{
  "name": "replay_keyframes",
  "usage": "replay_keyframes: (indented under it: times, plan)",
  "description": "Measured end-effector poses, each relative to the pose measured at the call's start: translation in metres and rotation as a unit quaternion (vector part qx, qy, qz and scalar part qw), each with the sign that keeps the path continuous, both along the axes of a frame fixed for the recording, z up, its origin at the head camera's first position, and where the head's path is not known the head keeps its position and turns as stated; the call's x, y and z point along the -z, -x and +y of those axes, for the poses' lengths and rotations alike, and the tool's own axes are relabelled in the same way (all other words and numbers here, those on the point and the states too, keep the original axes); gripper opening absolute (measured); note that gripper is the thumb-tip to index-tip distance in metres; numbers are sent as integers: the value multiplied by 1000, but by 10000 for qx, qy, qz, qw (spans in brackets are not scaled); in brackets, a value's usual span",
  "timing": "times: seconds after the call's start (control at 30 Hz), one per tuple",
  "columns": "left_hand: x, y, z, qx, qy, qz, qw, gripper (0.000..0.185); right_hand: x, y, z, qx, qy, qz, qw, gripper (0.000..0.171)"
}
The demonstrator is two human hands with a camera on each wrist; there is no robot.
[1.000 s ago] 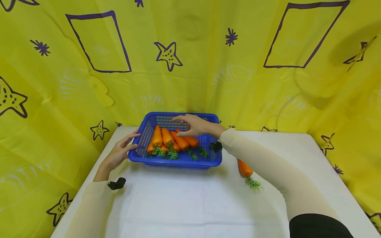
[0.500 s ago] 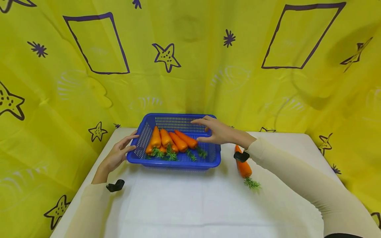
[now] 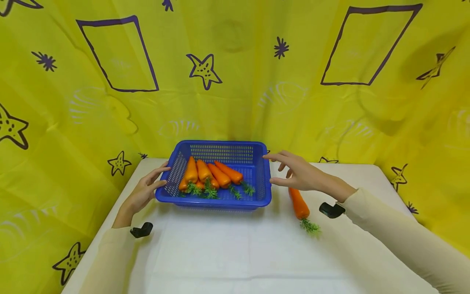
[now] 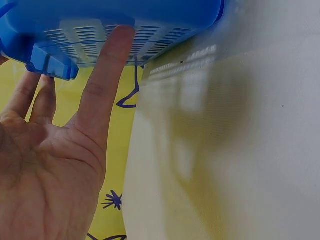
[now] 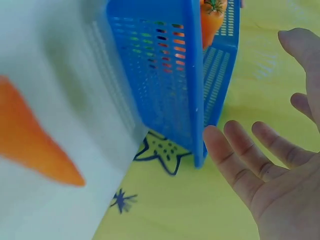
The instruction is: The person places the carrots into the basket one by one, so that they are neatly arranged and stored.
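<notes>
A blue plastic basket (image 3: 216,202) with slotted walls stands at the back of the table. Several orange carrots (image 3: 221,176) with green tops lie inside it, mostly toward its left half. My left hand (image 3: 141,192) rests its extended fingertips against the basket's left side; the left wrist view shows the thumb on the slotted wall. Just off the right rim, my right hand (image 3: 301,173) has its fingers spread, holding nothing. Below that hand a single carrot (image 3: 299,206) lies on the table, its tip partly hidden by the hand.
A white cloth (image 3: 220,249) covers the table. Behind the basket and along both sides hangs a yellow curtain (image 3: 235,110) with dark starfish drawings. A black wrist camera (image 3: 331,210) sits on the right forearm.
My right hand has moved right, from over the carrots in the basket to beyond its right rim. The left hand has stayed at the basket's left side.
</notes>
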State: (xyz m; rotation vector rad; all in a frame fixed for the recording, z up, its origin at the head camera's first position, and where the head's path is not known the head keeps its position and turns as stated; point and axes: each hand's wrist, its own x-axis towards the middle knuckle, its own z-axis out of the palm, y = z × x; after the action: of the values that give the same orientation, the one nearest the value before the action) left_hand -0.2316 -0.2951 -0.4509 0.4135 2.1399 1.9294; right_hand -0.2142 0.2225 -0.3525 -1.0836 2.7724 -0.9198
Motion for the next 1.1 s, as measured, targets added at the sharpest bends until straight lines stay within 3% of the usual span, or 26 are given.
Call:
replay_keyframes:
  times: [0.23,0.47,1.1]
  plan:
    - [1,-2,0,35,2,63,10000,52,7,-19,31,247,101,146,9995,65]
    - [0,-1,0,29,51,72,10000,52,14,-35,52,491,153,177,9985,71]
    - [-2,0,1,78,-207,-43,9997,52,32,-42,62,622,420,219,9969,67]
